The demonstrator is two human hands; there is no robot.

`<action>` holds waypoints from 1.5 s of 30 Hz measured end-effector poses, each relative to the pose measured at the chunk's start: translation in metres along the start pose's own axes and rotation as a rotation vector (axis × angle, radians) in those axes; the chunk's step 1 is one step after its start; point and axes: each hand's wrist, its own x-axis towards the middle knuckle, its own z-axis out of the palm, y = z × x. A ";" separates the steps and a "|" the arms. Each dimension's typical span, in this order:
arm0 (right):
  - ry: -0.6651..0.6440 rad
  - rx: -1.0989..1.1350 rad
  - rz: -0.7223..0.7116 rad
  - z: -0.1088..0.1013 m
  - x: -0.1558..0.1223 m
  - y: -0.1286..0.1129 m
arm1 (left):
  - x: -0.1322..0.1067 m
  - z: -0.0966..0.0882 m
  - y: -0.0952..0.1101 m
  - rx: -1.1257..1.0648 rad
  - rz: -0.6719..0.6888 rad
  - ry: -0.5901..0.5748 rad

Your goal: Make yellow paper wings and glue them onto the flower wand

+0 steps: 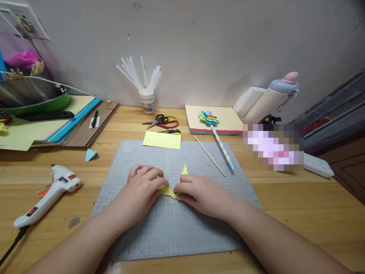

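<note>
Over the middle of a grey cutting mat point(171, 232), both hands grip one piece of pleated yellow paper point(170, 193). My left hand point(145, 186) pinches its left part between thumb and fingers. Closed on its right part is my right hand point(199, 192), and a folded tip of the paper rises above those fingers. The middle of the paper shows narrow creases and dips between the hands; its ends are partly hidden. Beyond them lies a flat yellow paper rectangle point(162, 140) at the mat's far edge. A thin wooden stick point(209, 156) rests on the mat to the right.
A white glue gun point(48, 196) with a cord lies at left. Scissors point(156, 122) and a utility knife point(171, 131) lie behind the mat. A paper flower point(209, 117) with a striped stem rests partly on a pad point(228, 114). White sticks point(131, 72) stand in a paper cup point(147, 103).
</note>
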 end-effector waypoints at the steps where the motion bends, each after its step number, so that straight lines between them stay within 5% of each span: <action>1: 0.007 -0.012 0.007 0.002 0.000 -0.002 | 0.000 0.000 -0.001 0.000 -0.004 0.011; 11: -0.004 -0.150 0.027 -0.002 -0.008 -0.023 | -0.001 0.003 0.009 -0.028 -0.062 -0.003; 14: -0.013 -0.144 -0.013 -0.004 -0.008 -0.018 | -0.001 -0.007 0.003 -0.028 -0.120 0.078; 17: -0.026 -0.109 -0.092 -0.004 -0.007 -0.010 | -0.011 -0.033 -0.027 0.083 -0.408 0.332; 20: -0.021 -0.083 -0.126 -0.002 -0.006 -0.005 | -0.026 -0.060 -0.072 0.378 -0.759 0.408; 22: -0.015 -0.081 -0.130 -0.001 -0.007 -0.005 | -0.034 -0.068 -0.096 0.439 -0.822 0.399; 25: -0.017 -0.075 -0.143 -0.002 -0.007 -0.007 | -0.038 -0.066 -0.112 0.458 -0.784 0.355; 33: 0.077 0.025 -0.150 -0.003 -0.008 -0.005 | -0.037 -0.050 -0.100 0.424 -0.681 0.399; 40: 0.128 0.079 -0.160 -0.003 -0.008 -0.002 | -0.035 -0.044 -0.113 0.392 -0.724 0.441; 45: 0.237 0.332 -0.015 -0.002 -0.006 -0.005 | -0.019 -0.047 -0.068 0.352 -0.604 0.520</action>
